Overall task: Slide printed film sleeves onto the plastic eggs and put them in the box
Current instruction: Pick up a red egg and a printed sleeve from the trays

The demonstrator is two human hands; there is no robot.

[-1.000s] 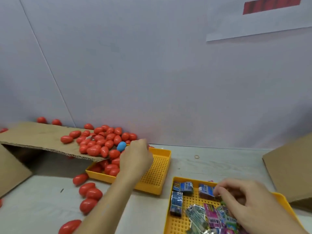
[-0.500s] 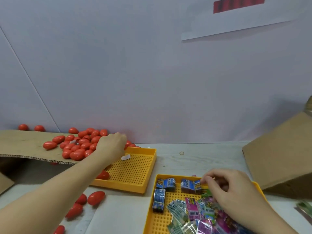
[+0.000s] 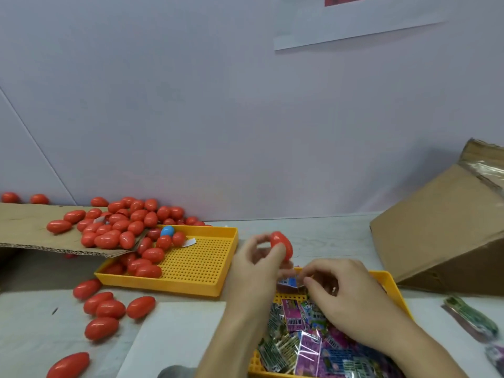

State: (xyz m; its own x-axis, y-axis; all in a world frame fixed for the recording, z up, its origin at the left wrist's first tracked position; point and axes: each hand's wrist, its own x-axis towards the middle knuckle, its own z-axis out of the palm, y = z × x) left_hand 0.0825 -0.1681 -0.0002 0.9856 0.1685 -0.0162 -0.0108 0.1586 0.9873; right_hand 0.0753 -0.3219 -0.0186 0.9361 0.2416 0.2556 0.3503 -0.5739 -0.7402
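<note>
Egg [image 3: 282,245]: red plastic, smooth and glossy, oval, motion-blurred; held up above the table between the two yellow trays, just left of centre right. No sleeve on it.

Left hand [image 3: 256,266]: fingers curled, pinching the egg at its lower side with thumb and fingertips; the other fingers spread loosely to the left.

Sleeve [image 3: 289,283]: small printed film piece, blue and white, partly hidden by fingers, just below the egg and over the far edge of the near tray.

Right hand [image 3: 343,298]: fingers bent in a narrow pinch on the sleeve, palm down over the near tray.

Near tray [image 3: 392,290]: yellow, perforated floor, heaped with loose sleeves [image 3: 297,350] printed pink, green, blue and purple.

Far tray [image 3: 201,266]: yellow, perforated, left of the hands; red eggs [image 3: 147,266] fill its left end, with one blue egg [image 3: 167,230] among them.

Cardboard flap [image 3: 27,227]: far left, carrying a pile of red eggs that spills into the far tray.

Loose red eggs [image 3: 109,309]: on the table, near left.

Box [image 3: 441,230]: brown cardboard, tilted, far right.
</note>
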